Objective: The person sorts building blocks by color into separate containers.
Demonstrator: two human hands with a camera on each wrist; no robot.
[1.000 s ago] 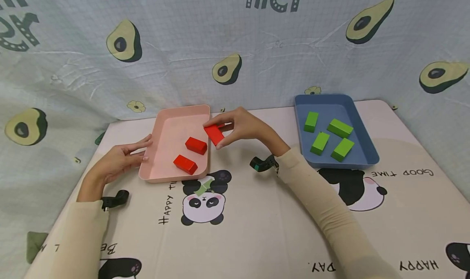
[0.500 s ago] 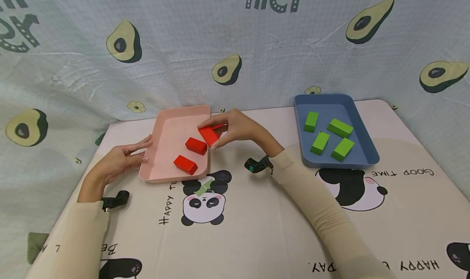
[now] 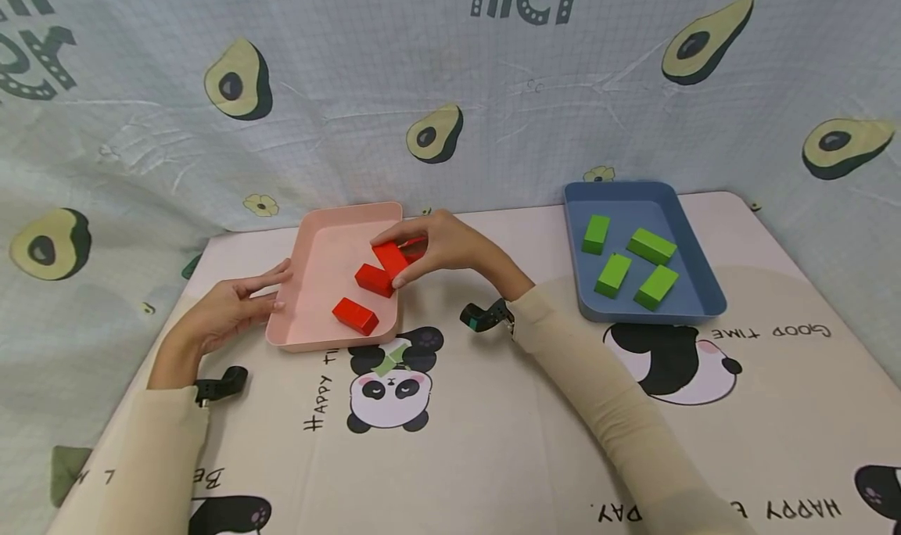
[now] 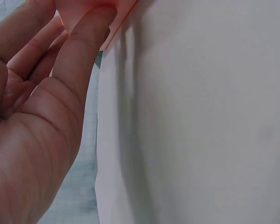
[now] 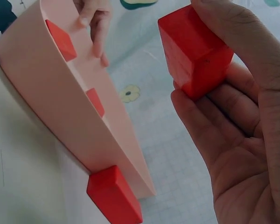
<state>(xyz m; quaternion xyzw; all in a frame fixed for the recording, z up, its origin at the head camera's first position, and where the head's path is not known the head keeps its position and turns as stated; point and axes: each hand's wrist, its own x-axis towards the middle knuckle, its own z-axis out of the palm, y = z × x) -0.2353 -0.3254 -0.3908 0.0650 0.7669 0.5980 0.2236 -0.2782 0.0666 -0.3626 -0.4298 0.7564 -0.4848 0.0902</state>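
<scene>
My right hand (image 3: 450, 245) pinches a red block (image 3: 390, 259) between thumb and fingers, above the right side of the pink tray (image 3: 327, 245). In the right wrist view, that held block (image 5: 193, 51) is tilted and raised off the tray. Two red blocks lie inside the tray, one near its right wall (image 3: 375, 280) and one nearer the front (image 3: 355, 316). Another red block (image 5: 114, 193) is outside, beside the tray wall; in the head view my right hand mostly hides it. My left hand (image 3: 228, 312) touches the tray's left side with fairly straight fingers.
A blue tray (image 3: 655, 316) holding several green blocks (image 3: 656, 286) stands at the right. A printed cloth (image 3: 493, 425) covers the table. A patterned curtain (image 3: 338, 73) hangs behind it.
My right hand has moved left with the red block, from beside the tray's right rim to above its inside. My left hand and both trays have stayed still.
</scene>
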